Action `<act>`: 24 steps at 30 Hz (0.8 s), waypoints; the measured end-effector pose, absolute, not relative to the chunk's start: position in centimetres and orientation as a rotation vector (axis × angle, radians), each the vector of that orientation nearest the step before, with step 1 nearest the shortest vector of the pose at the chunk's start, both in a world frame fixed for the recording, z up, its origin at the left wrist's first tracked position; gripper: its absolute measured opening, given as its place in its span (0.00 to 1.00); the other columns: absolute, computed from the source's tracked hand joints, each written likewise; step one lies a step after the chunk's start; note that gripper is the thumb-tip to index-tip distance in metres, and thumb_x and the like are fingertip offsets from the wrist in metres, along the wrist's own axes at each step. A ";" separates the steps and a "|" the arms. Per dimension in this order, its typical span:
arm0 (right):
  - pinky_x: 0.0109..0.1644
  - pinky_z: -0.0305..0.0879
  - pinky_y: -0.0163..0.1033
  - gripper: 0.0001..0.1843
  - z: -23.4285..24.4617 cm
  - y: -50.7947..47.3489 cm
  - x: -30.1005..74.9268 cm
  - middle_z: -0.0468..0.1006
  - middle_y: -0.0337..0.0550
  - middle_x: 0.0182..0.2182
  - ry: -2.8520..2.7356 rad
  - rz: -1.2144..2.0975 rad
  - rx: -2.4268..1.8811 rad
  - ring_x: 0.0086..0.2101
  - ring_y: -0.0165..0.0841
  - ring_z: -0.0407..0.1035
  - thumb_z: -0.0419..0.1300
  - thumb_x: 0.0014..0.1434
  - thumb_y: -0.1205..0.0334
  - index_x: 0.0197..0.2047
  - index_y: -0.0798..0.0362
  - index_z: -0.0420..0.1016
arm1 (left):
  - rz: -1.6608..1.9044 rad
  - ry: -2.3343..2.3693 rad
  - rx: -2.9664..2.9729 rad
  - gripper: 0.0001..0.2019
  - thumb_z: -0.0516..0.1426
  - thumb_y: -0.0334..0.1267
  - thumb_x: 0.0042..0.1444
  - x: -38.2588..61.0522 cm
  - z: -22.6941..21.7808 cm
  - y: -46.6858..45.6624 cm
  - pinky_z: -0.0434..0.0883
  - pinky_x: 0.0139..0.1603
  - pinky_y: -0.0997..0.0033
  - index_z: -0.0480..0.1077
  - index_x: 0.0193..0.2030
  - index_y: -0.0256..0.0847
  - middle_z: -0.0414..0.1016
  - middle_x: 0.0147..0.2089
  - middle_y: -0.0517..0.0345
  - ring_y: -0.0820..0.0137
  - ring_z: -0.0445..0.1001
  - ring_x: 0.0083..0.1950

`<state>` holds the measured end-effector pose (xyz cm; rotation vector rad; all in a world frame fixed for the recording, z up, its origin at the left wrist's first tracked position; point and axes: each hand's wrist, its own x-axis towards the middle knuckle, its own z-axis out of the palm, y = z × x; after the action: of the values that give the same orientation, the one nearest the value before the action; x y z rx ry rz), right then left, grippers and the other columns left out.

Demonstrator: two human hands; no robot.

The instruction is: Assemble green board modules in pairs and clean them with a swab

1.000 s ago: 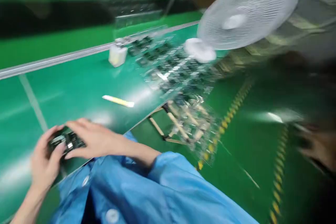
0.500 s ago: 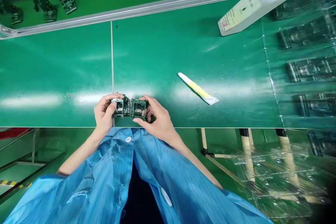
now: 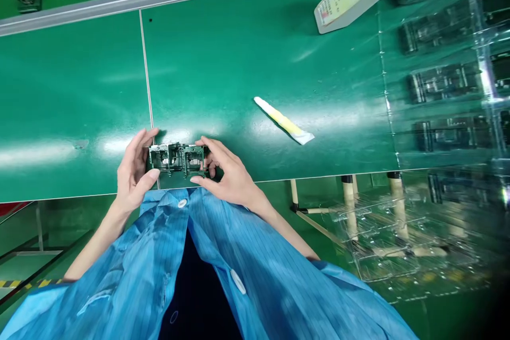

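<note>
Hands, left hand and right hand, gripping small green circuit board, two joined modules, metal parts.

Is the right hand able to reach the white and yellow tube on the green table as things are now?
Probably yes, but not at once. The tube lies on bare table just beyond the right hand with nothing between them, yet that hand and the left hand both hold the circuit board.
</note>
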<state>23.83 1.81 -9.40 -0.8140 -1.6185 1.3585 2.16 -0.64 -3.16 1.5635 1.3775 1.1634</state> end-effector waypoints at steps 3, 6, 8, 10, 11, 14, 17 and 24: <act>0.32 0.76 0.38 0.31 -8.4 1.5 23.9 0.71 0.51 0.54 -1.609 1.311 -0.869 0.31 0.28 0.70 0.65 0.58 0.60 0.63 0.50 0.61 | 1.109 1.404 1.701 0.29 0.63 0.41 0.58 2.9 -1.4 -0.9 0.52 0.77 0.48 0.64 0.66 0.51 0.66 0.69 0.55 0.54 0.57 0.74; 0.32 0.76 0.36 0.30 -6.7 0.9 24.2 0.72 0.50 0.54 -1.610 1.206 -0.890 0.30 0.27 0.70 0.65 0.59 0.60 0.63 0.50 0.61 | 1.065 1.357 1.821 0.28 0.62 0.36 0.58 4.8 0.4 -0.5 0.51 0.77 0.45 0.66 0.65 0.47 0.69 0.67 0.54 0.52 0.56 0.75; 0.33 0.77 0.36 0.31 -5.5 0.4 24.4 0.71 0.51 0.56 -1.623 1.140 -0.875 0.31 0.27 0.71 0.65 0.60 0.59 0.64 0.50 0.60 | 1.028 1.293 1.827 0.26 0.61 0.35 0.58 6.2 1.2 0.0 0.55 0.76 0.43 0.67 0.64 0.47 0.71 0.65 0.54 0.52 0.58 0.73; 0.35 0.79 0.37 0.33 -4.4 0.1 24.6 0.70 0.53 0.59 -1.643 1.076 -0.876 0.34 0.29 0.74 0.65 0.61 0.57 0.66 0.49 0.59 | 1.015 1.258 1.789 0.21 0.60 0.34 0.60 7.4 1.6 0.4 0.59 0.73 0.41 0.71 0.60 0.46 0.74 0.62 0.53 0.53 0.64 0.70; 0.36 0.79 0.38 0.34 -4.1 0.0 24.6 0.70 0.54 0.59 -1.649 1.042 -0.878 0.37 0.31 0.75 0.65 0.61 0.56 0.66 0.49 0.58 | 1.032 1.245 1.764 0.17 0.59 0.33 0.60 7.9 1.7 0.6 0.62 0.72 0.42 0.73 0.57 0.45 0.76 0.59 0.53 0.54 0.67 0.68; 0.37 0.80 0.38 0.33 -3.7 -0.3 24.6 0.71 0.56 0.58 -1.639 0.948 -0.867 0.42 0.35 0.76 0.64 0.62 0.56 0.66 0.51 0.58 | 1.111 1.192 1.675 0.10 0.57 0.33 0.62 8.9 1.5 0.8 0.72 0.64 0.49 0.75 0.49 0.44 0.80 0.54 0.53 0.58 0.75 0.60; 0.37 0.81 0.37 0.32 -3.9 -0.4 24.6 0.72 0.58 0.57 -1.631 0.874 -0.841 0.42 0.35 0.77 0.65 0.62 0.56 0.65 0.54 0.60 | 1.162 1.172 1.606 0.09 0.59 0.32 0.61 9.1 1.3 0.5 0.78 0.53 0.59 0.76 0.47 0.44 0.81 0.51 0.53 0.61 0.79 0.54; 0.45 0.82 0.41 0.33 -4.4 -0.4 24.4 0.73 0.57 0.58 -1.673 0.880 -0.788 0.42 0.36 0.78 0.63 0.63 0.54 0.67 0.54 0.59 | 1.118 1.190 1.506 0.10 0.61 0.31 0.59 8.3 1.9 -0.2 0.80 0.48 0.63 0.78 0.46 0.44 0.80 0.53 0.53 0.60 0.78 0.56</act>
<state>24.37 -0.43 -4.43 -0.7879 -1.6730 0.8800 8.27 -0.25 1.91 1.5063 1.1905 1.1183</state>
